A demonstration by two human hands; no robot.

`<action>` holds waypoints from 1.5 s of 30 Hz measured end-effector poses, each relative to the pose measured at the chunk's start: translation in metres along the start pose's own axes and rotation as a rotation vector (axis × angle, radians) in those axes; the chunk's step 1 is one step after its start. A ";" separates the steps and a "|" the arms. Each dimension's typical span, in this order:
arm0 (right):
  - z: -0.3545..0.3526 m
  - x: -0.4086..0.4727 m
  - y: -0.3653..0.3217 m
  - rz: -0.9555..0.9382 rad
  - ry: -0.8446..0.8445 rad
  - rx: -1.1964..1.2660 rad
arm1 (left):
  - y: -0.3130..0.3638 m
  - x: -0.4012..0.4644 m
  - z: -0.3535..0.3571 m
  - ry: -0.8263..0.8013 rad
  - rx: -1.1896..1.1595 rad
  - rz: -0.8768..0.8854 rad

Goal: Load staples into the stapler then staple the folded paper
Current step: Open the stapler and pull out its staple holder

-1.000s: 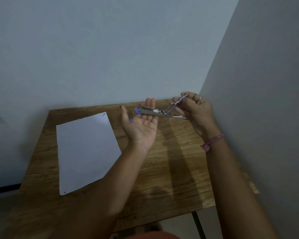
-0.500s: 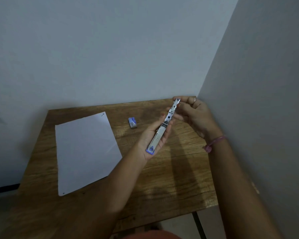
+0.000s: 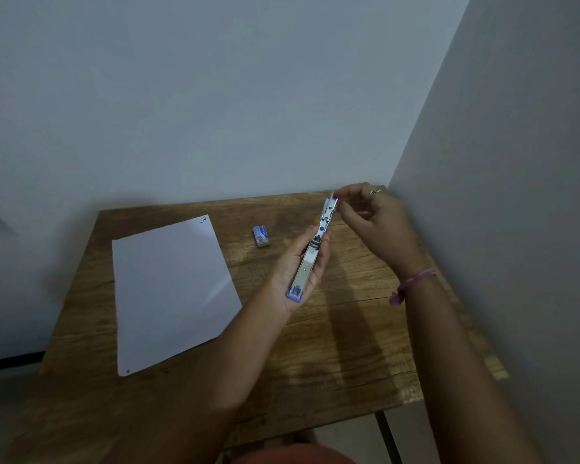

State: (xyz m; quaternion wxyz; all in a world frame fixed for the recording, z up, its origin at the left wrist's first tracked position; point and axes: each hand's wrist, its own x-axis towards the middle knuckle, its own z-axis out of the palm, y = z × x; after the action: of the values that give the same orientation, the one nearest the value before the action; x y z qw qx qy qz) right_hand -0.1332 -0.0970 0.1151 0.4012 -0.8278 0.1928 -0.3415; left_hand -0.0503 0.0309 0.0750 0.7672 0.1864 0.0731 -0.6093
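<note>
Head view: right of centre, the left hand [image 3: 298, 276] cradles the opened-out stapler [image 3: 312, 252] lengthwise in its palm, fingers curled loosely around it, as half a second ago. The right hand [image 3: 375, 222] now pinches the stapler's far tip with its fingertips, a little higher than before. The white paper [image 3: 168, 289] and small staple box [image 3: 261, 236] lie unmoved on the wooden table [image 3: 349, 346].
</note>
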 end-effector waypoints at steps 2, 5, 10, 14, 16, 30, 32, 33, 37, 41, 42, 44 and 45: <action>0.000 0.000 -0.003 -0.015 0.008 -0.044 | 0.000 0.001 -0.001 0.009 0.014 0.004; -0.001 0.001 -0.005 -0.010 -0.001 -0.097 | 0.001 0.002 -0.002 0.028 0.036 0.010; 0.001 0.004 -0.004 0.047 -0.050 -0.187 | -0.001 0.005 -0.005 0.062 0.105 0.032; 0.009 0.002 0.003 0.059 -0.069 -0.242 | -0.002 0.007 -0.007 0.100 0.144 0.061; 0.014 -0.001 0.005 0.064 -0.079 -0.264 | -0.003 0.007 -0.007 0.118 0.153 0.077; 0.029 -0.015 -0.002 0.102 -0.127 -0.166 | -0.004 0.008 -0.018 0.248 0.125 0.130; 0.031 -0.019 -0.004 0.088 -0.133 -0.117 | -0.001 0.008 -0.017 0.227 0.109 0.136; 0.033 -0.021 -0.005 0.081 -0.134 -0.097 | 0.000 0.008 -0.016 0.218 0.096 0.147; 0.039 -0.026 -0.006 0.122 -0.120 0.031 | 0.002 0.011 -0.012 0.188 0.106 0.198; 0.042 -0.023 -0.003 0.185 -0.153 0.090 | 0.004 0.012 -0.014 0.126 0.113 0.191; 0.042 -0.022 -0.003 0.196 -0.161 0.090 | 0.005 0.012 -0.015 0.136 0.102 0.188; 0.044 -0.020 -0.002 0.209 -0.159 0.102 | 0.007 0.013 -0.018 0.157 0.076 0.182; 0.045 -0.019 -0.001 0.210 -0.154 0.110 | 0.007 0.014 -0.018 0.161 0.057 0.178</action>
State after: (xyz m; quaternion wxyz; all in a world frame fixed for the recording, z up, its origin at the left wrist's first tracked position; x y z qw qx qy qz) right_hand -0.1145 -0.0610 0.0883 0.4930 -0.8036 0.2280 -0.2432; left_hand -0.0382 0.0267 0.0548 0.8042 0.2624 0.1001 -0.5238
